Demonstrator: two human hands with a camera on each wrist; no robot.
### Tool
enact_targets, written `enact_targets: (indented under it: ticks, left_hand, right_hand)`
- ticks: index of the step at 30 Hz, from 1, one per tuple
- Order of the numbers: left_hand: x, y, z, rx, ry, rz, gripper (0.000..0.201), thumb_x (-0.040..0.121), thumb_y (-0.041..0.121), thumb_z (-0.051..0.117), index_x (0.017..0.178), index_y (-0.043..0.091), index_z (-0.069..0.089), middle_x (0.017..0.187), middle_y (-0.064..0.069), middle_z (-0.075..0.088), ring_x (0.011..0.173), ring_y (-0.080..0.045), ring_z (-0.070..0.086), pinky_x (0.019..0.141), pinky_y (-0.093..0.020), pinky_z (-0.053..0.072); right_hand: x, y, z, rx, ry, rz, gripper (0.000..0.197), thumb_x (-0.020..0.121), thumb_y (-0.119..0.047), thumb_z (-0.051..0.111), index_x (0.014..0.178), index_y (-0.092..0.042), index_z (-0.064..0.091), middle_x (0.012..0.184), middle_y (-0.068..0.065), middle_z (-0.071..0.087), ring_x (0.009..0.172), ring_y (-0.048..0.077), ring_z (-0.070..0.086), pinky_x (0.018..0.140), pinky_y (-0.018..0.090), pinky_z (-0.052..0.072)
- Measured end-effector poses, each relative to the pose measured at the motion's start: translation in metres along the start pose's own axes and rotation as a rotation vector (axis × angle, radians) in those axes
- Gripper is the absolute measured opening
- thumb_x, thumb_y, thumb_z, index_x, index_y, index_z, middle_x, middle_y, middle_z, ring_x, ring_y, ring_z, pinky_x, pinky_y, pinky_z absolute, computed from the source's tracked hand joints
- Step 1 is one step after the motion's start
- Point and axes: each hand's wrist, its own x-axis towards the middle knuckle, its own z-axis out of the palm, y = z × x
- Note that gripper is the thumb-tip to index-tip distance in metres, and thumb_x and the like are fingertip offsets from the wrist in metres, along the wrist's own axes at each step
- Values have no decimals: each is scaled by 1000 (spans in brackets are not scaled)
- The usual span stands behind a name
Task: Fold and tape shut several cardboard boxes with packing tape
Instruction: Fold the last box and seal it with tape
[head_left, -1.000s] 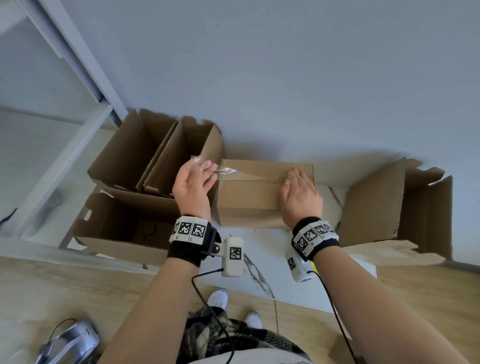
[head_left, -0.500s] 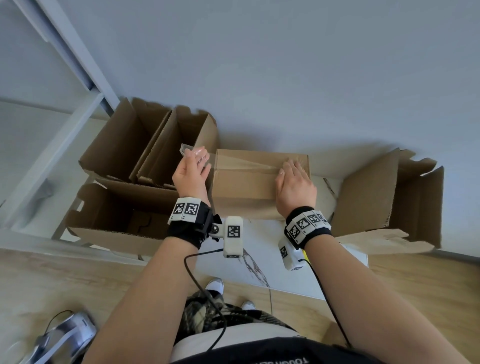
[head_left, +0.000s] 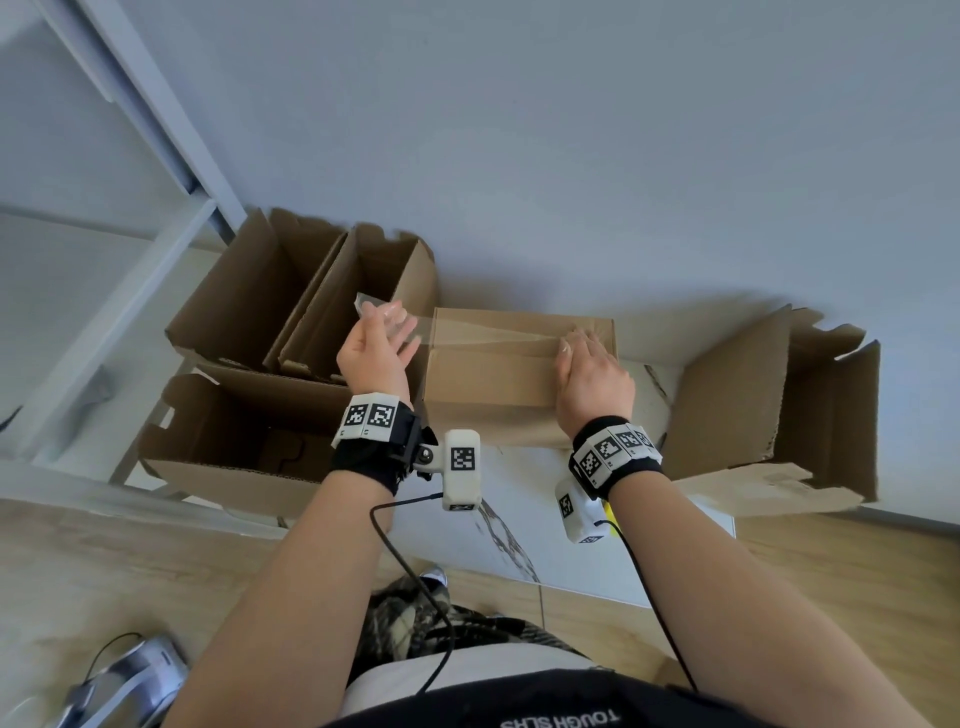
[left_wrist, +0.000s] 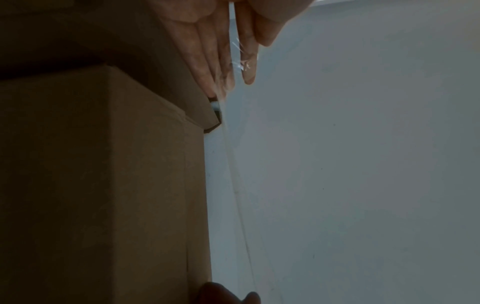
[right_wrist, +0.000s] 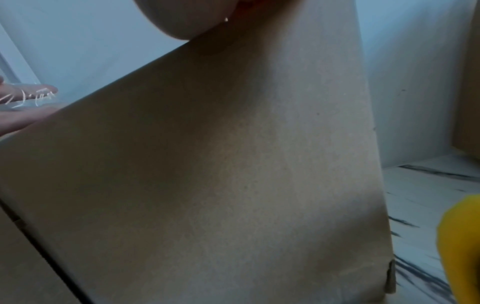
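A closed cardboard box (head_left: 498, 384) stands in the middle of the white table (head_left: 524, 499), against the wall. A clear tape strip (head_left: 493, 335) stretches taut across its top between my hands. My left hand (head_left: 382, 338) hovers just off the box's left edge and pinches the strip's free end between thumb and straight fingers; the left wrist view shows the tape (left_wrist: 228, 154) running down from that hand (left_wrist: 239, 78) past the box (left_wrist: 103, 185). My right hand (head_left: 592, 364) lies flat on the right part of the box top, fingers pressing the tape's other end. The right wrist view is mostly the box side (right_wrist: 233, 164).
Three open cardboard boxes (head_left: 249, 312) (head_left: 358, 301) (head_left: 234, 452) crowd the left. Another open box (head_left: 779, 400) with a loose flap stands at the right. A yellow object (right_wrist: 459, 246) lies on the table near my right wrist. The grey wall (head_left: 571, 156) is right behind.
The tape has stayed stretched between both hands. My left hand has shifted slightly left, its fingers straighter. The right hand has kept its place on the box top.
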Motion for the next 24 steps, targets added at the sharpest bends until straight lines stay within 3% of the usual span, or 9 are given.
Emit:
enact_targets:
  ticks: [3,7,11,15,18,24]
  left_hand:
    - [0,0,0,31,-23,45,33,106,31,43,108,9,69,113,-9,72,103,-15,71,90,-29,56]
    - [1,-2,0,108,-37,133,37,106,29,43,114,5,69,110,-2,73,101,-9,71,86,-16,51]
    - [4,-1,1,137,-27,129,33,105,29,44,107,10,72,105,2,74,99,-9,71,89,-18,50]
    - [3,-1,2,197,25,166,33,104,31,45,100,15,74,97,8,75,94,-6,72,82,-13,49]
    - [7,0,2,207,59,151,31,104,32,46,93,21,73,89,11,74,92,-7,72,85,-19,51]
    - [6,2,0,278,40,155,34,102,38,46,99,22,76,93,12,75,97,0,67,93,-21,47]
  right_hand:
    - [-1,0,0,4,12,-1,56,102,-37,20,101,-6,67,117,12,69,117,34,63,66,43,55]
    - [-1,-1,1,18,32,-7,69,105,-45,9,99,-7,67,117,12,69,118,33,63,63,42,54]
    - [-2,-5,0,9,57,-18,77,104,-49,2,98,-7,67,114,13,70,113,34,65,61,43,54]
    - [-5,-6,-3,-42,89,-61,71,105,-45,10,97,-6,68,116,16,70,111,37,67,59,42,56]
    - [-5,-6,-3,-68,88,-75,71,106,-45,11,95,-6,69,116,16,70,110,36,67,57,43,56]
    - [-6,-7,-6,-27,63,-62,75,105,-46,7,95,-5,69,120,17,69,114,36,65,64,43,58]
